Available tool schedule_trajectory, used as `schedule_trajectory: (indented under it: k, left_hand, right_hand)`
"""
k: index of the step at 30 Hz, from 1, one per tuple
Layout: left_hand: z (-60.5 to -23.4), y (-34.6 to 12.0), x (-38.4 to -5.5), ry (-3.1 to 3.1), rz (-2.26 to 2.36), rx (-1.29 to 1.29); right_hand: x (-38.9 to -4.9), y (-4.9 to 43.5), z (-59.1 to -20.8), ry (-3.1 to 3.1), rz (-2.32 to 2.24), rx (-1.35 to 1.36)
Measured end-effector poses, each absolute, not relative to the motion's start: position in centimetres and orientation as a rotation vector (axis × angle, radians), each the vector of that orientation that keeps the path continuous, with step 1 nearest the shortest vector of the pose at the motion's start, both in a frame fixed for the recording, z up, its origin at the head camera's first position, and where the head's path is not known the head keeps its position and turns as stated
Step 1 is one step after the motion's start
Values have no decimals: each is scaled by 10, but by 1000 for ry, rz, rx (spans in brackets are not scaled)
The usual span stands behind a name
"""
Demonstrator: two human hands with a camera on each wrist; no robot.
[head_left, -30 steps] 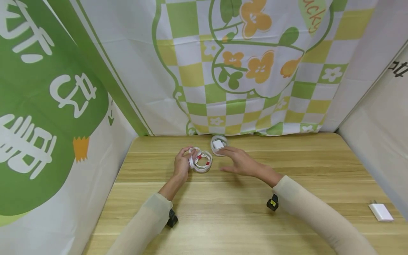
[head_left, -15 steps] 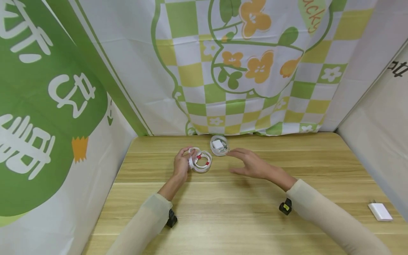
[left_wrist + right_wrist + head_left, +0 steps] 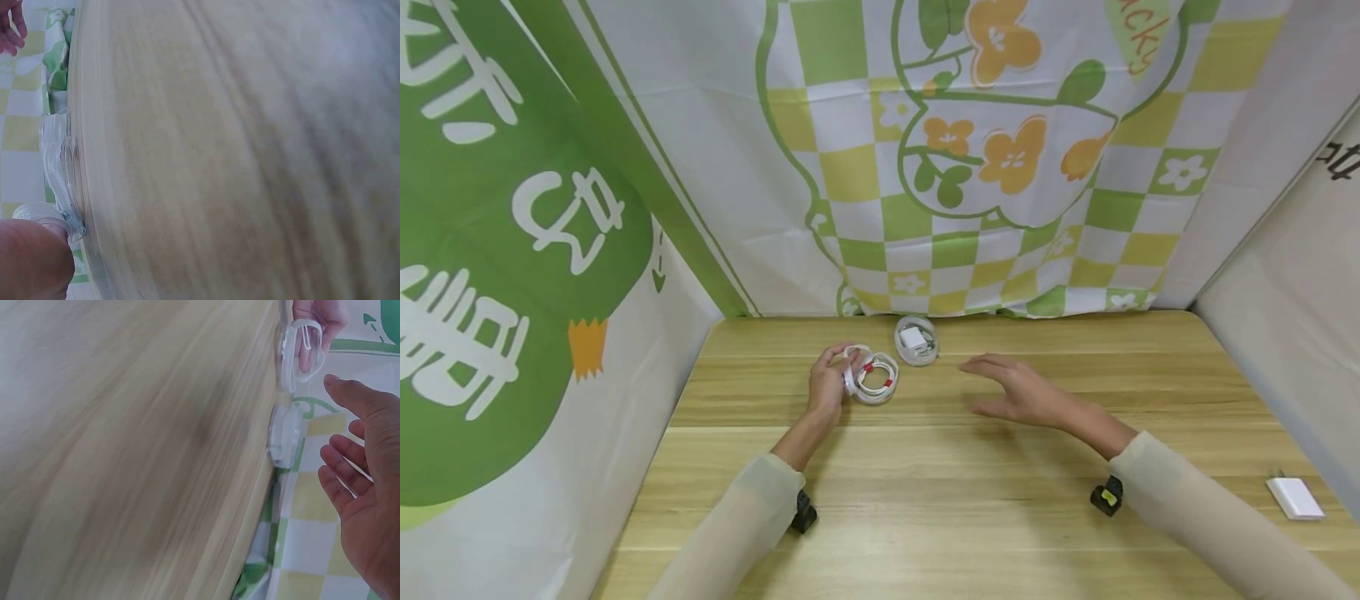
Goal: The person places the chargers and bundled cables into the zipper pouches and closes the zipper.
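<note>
My left hand [image 3: 827, 386] holds the raised, clear round lid [image 3: 310, 350] of a small clear plastic case. Beside its fingers, the lower half of the case [image 3: 287, 359] sits on the table with a coiled white cable [image 3: 880, 395] in it, marked by red bands. Farther back lies a second clear round case [image 3: 929, 357], holding a white charger plug [image 3: 913, 338] and something metallic too small to make out. To the right of that case my right hand [image 3: 1026, 392] hovers over the table, fingers loosely extended and thumb apart, holding nothing.
Another white charger plug [image 3: 1296, 497] lies at the table's right side, its prongs pointing away. The wooden table [image 3: 925, 517] ends at a patterned cloth [image 3: 1000, 250] hanging behind it. Cloth panels also stand at left and right.
My right hand has drawn away from the case with the charger plug, moving right and slightly toward me. My left hand has stayed in place.
</note>
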State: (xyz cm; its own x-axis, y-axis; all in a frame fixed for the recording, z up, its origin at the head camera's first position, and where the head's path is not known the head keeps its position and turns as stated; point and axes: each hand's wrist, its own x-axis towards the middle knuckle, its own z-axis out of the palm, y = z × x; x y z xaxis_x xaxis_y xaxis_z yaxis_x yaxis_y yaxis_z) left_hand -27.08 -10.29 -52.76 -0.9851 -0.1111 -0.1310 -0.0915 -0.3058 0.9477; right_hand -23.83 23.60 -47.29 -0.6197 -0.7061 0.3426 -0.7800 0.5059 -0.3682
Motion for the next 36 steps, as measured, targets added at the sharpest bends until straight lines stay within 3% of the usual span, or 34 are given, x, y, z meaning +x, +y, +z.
schedule_trajectory:
  k: [36]
  left_hand:
    - [-525, -102, -270, -1868, -2506, 276]
  right_hand:
    - [-203, 364, -477, -2669, 645, 1139]
